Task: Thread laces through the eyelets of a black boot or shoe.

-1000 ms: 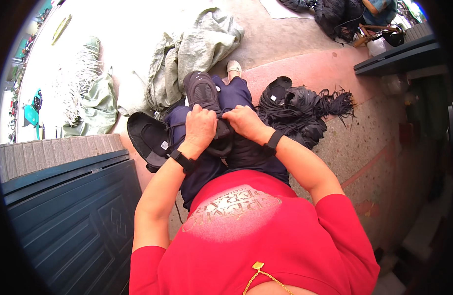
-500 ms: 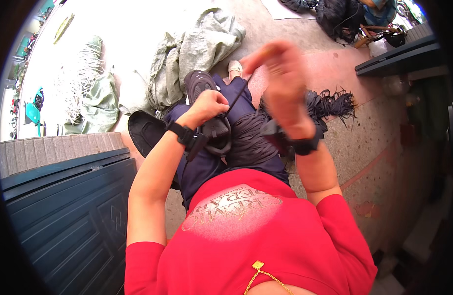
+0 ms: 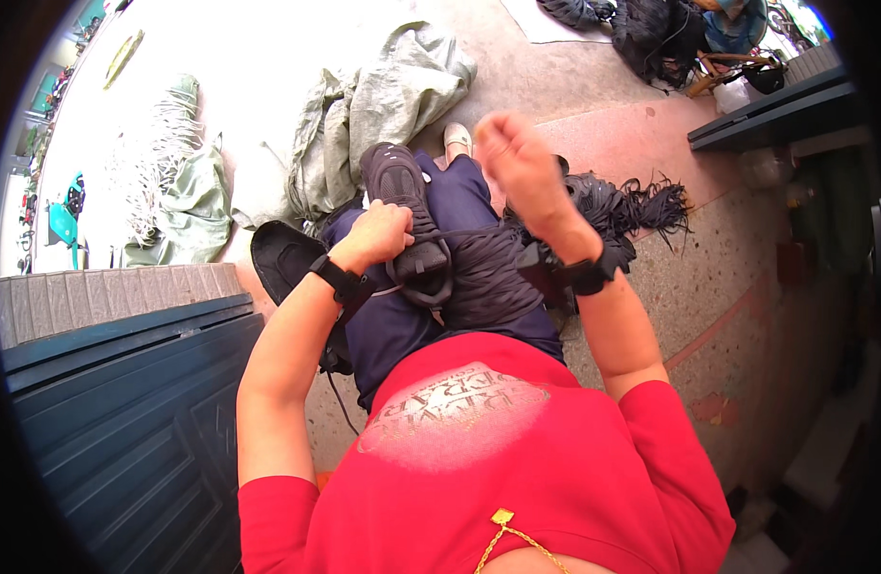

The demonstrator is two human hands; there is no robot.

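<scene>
A black sneaker (image 3: 423, 204) lies across my lap, its toe pointing away from me. My left hand (image 3: 378, 232) is closed on the sneaker's left side, fingers curled at the lacing area. Raised above and to the right of it, my right hand (image 3: 528, 174) has its fingers drawn together. It is slightly blurred, and what it pinches, if anything, does not show. A thick bundle of dark shoelaces (image 3: 488, 279) is draped over my right thigh, with its frayed end (image 3: 656, 206) hanging out to the right. Another black shoe (image 3: 282, 260) is by my left leg.
Grey-green sacks (image 3: 402, 81) are heaped on the floor ahead, with a pile of white laces (image 3: 172, 134) farther left. A dark blue panelled door (image 3: 134, 411) stands at my left, and a dark panel edge (image 3: 775, 120) at right. Black bundles (image 3: 660, 43) lie at the far right.
My left hand has shifted left and down, back along the sneaker's side. My right hand has lowered slightly. The dark lace stretched between the hands before is no longer visible there.
</scene>
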